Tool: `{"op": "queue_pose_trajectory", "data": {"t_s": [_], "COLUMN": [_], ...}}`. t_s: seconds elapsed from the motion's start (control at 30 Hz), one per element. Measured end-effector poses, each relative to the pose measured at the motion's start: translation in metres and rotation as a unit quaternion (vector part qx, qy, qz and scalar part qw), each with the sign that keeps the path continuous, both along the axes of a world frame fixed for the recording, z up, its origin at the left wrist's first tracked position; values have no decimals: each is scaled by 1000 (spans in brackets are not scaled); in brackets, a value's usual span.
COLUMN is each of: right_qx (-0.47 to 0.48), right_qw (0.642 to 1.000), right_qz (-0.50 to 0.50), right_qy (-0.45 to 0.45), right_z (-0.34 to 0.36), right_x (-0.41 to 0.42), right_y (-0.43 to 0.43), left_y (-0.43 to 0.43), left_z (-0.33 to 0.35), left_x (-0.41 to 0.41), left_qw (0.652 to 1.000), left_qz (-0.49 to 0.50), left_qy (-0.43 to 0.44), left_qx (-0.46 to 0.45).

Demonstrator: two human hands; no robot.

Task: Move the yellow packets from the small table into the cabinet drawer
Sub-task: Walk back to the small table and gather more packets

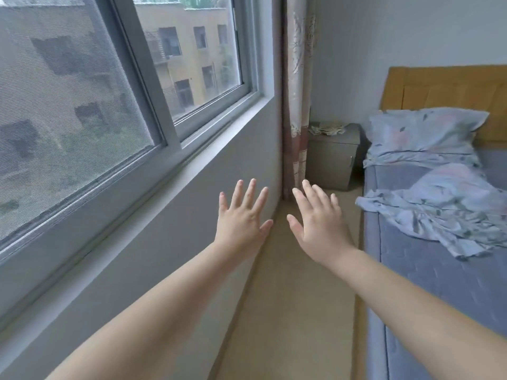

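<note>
A small grey cabinet (333, 157) stands in the far corner between the curtain and the bed. On its top lies a loose pile of pale packets (327, 128), too far off to make out their colour clearly. My left hand (241, 218) and my right hand (319, 220) are stretched out in front of me at mid-frame, fingers spread and straight, holding nothing. Both hands are well short of the cabinet, with floor between.
A narrow strip of beige floor (296, 297) runs between the window wall (164, 242) on the left and the bed (439, 270) on the right. A patterned curtain (297, 91) hangs in the corner. A crumpled sheet (444, 215) and a pillow (422, 130) lie on the mattress.
</note>
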State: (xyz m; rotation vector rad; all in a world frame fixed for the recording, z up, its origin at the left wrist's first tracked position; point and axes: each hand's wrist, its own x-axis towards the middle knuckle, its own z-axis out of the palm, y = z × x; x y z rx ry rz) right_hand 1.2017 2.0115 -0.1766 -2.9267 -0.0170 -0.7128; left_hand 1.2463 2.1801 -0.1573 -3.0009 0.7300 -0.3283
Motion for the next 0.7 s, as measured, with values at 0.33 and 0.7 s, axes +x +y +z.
{"op": "queue_pose_trajectory", "data": {"t_s": [0.33,0.7], "right_qx": [26,9], "right_qw": [995,986], "right_qz": [-89,-152], "right_qy": [24,71], "right_z": [-14,-19], "right_x": [216,444], "right_y": [-155,-318], "left_y": [-169,-333], "left_z": [-19,-33], "left_x": [238,482], "left_qw": [993,988], "left_qz": [-119,-147], "left_qy": [-3,41], "left_qx": [15,-21]}}
